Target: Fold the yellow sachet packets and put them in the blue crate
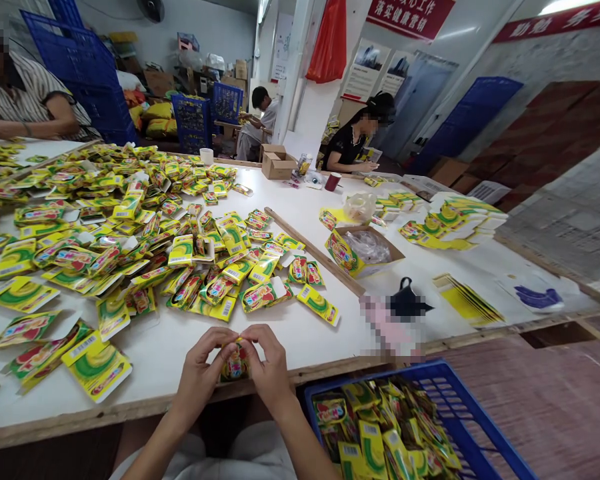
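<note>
Between my two hands, at the front edge of the white table, stands a small yellow and green printed box (235, 363). The fingers of my left hand (207, 357) pinch its upper left side. My right hand (266, 358) grips the upper right side, with fingertips meeting the left ones along the top. Part of the box is hidden behind the fingers. Past my hands spreads a large heap of similar small boxes (180, 250), several with white flaps sticking out. One yellow box (319, 305) lies apart on the right of the heap.
A blue plastic crate (460, 393) with many small packets is at my right, below the table edge. A wooden strip (315, 250) divides the tabletop. Beyond it are an open carton (365, 252), stacked flat boxes (455, 220) and a black mask (407, 300). Several other people sit around.
</note>
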The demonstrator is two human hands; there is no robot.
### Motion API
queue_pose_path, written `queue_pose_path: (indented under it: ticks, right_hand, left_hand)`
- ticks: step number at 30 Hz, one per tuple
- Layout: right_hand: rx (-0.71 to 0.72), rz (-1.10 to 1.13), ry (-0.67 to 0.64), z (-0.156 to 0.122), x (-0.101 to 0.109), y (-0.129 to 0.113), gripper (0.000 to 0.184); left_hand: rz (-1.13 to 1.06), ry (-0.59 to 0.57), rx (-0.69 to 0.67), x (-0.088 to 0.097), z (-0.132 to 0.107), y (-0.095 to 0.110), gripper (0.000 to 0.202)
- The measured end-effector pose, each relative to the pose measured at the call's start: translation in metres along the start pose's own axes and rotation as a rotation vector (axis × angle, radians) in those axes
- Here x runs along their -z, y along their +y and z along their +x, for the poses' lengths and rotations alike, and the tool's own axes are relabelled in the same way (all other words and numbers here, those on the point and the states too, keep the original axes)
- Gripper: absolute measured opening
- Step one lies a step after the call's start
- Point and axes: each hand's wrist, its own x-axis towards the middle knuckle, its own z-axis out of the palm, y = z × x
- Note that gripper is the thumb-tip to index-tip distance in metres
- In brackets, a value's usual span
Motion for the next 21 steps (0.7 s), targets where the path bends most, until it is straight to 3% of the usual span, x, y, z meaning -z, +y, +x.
queue_pose_path:
  ticks: [4, 6, 8, 11, 13, 15, 17, 21]
  right_hand:
    - [0.035, 0.082, 0.009, -0.006, -0.009, 0.002, 0.013]
    - [0.033, 0.072, 0.032, -0.007, -0.002, -0.001, 0.013]
    - [0.013, 0.005, 0.100, -0.011, 0.023, -0.005, 0.014]
    - [-0.092, -0.225, 0.216, -0.022, 0.089, -0.011, 0.014]
    - [-0.156, -0.401, 0.188, -0.029, 0.131, -0.012, 0.017]
    - [-0.205, -0.479, 0.158, -0.029, 0.149, -0.009, 0.019]
    - [-0.265, -0.427, 0.143, -0.020, 0.138, -0.001, 0.018]
    - [-0.364, -0.280, 0.076, 0.024, 0.071, 0.028, 0.036]
  left_hand:
    - [-0.020, -0.069, -0.001, 0.005, -0.007, 0.000, 0.014]
    - [-0.002, -0.093, 0.000, 0.005, -0.010, 0.002, 0.017]
    - [0.009, -0.116, 0.017, 0.005, -0.011, 0.002, 0.024]
    - [0.066, -0.121, 0.024, 0.005, -0.006, 0.000, 0.034]
    - [0.135, -0.116, 0.007, 0.001, 0.003, -0.001, 0.030]
    - [0.169, -0.128, -0.017, -0.007, 0.012, 0.001, 0.026]
    - [0.157, -0.163, -0.058, -0.019, 0.018, 0.006, 0.024]
    - [0.134, -0.249, -0.128, -0.033, 0.009, 0.014, 0.022]
